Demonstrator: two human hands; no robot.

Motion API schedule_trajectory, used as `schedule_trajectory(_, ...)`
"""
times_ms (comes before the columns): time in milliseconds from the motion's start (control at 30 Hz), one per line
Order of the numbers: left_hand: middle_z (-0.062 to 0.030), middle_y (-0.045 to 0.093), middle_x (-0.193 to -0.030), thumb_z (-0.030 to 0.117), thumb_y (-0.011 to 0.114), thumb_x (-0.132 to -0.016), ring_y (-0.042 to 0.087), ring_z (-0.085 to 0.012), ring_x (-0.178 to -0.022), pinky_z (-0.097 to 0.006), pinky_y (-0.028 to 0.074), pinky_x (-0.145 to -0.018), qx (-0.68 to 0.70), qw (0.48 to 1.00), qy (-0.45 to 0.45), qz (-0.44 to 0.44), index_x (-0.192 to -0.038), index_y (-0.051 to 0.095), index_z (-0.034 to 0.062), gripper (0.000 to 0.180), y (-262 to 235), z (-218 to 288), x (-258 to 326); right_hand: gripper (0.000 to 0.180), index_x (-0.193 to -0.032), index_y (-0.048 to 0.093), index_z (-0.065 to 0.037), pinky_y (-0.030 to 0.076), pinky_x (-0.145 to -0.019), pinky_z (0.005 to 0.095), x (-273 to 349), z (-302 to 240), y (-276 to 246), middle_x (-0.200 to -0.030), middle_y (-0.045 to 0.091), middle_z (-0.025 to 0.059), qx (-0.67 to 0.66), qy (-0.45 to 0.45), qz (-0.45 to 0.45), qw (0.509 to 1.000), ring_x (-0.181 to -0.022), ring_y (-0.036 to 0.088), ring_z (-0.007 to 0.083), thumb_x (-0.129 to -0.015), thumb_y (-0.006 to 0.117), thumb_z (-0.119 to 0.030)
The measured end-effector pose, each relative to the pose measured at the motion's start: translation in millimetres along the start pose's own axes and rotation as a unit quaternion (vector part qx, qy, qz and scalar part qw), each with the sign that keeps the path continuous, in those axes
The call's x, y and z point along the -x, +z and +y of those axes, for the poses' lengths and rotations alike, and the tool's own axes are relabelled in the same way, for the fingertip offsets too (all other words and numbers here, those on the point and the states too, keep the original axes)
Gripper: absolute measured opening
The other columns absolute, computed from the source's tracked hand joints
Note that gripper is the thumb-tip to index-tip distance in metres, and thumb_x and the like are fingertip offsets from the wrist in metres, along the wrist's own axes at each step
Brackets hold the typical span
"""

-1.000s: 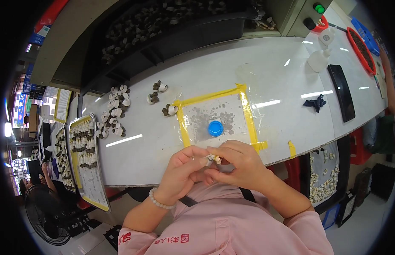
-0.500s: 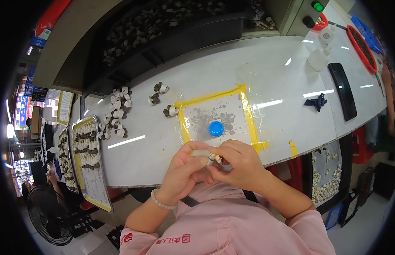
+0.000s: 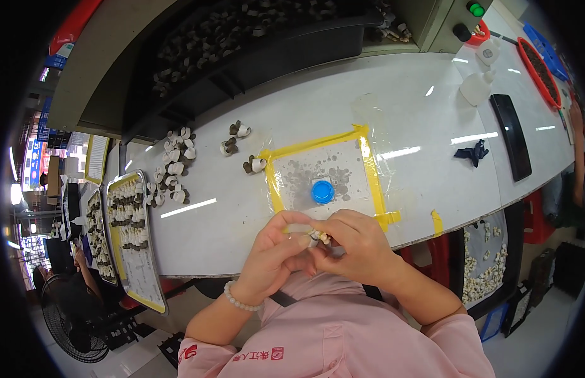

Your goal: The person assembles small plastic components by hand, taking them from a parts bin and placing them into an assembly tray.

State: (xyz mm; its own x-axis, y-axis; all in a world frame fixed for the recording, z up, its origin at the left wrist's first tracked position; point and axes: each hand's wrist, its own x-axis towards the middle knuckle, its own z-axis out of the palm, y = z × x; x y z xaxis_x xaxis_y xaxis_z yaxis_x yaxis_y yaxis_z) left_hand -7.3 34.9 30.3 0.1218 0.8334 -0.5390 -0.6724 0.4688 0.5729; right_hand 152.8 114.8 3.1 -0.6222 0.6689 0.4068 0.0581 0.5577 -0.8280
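My left hand, with a beaded bracelet at its wrist, and my right hand meet just beyond the table's near edge. Between their fingertips is a small cream-and-white piece, knobbly on its right side; the fingers cover much of it, so its kind does not show. Both hands pinch it. A little farther off, a round blue cup or cap sits on a wet-spotted patch framed by yellow tape. Small white-and-dark pieces lie in a loose cluster to the left, with several nearer the middle.
A long black bin full of similar pieces lines the far side. Filled trays stand at left. To the right are white bottles, a black tray, a dark crumpled item and a red basin. A fan stands lower left.
The hands stay together in the same place, with the small piece turned slightly between the fingertips. The view has shifted a little; nothing on the table has visibly been moved.
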Motion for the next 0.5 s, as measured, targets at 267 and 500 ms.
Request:
schedule_trajectory(267, -0.0141, 0.062, -0.098, 0.005, 0.051, -0.091, 0.065, -0.0188, -0.074, -0.031, 0.056, -0.061, 0.008, 1.000, 0.000, -0.007, -0.118, 0.041, 0.0036, 0.029, -3.0, -0.3, -0.4, 0.032, -0.092, 0.060, -0.001, 0.045, -0.053, 0.0339, 0.8, -0.8, 2.2, -0.067, 0.053, 0.0065, 0.012, -0.003, 0.007, 1.000, -0.060, 0.055, 0.0229, -0.062, 0.069, -0.006)
schedule_trajectory(500, -0.0199, 0.060, -0.097, 0.001, 0.049, -0.088, 0.066, -0.0242, -0.072, -0.032, 0.058, -0.057, 0.018, 1.000, 0.011, 0.014, -0.116, 0.040, -0.0007, 0.030, 0.8, -0.3, -1.0, 0.033, -0.094, 0.060, -0.002, 0.045, -0.054, 0.0334, 0.7, -1.6, 1.2, -0.067, 0.053, 0.0055, 0.014, 0.004, 0.002, 1.000, -0.060, 0.055, 0.0223, -0.062, 0.069, -0.006)
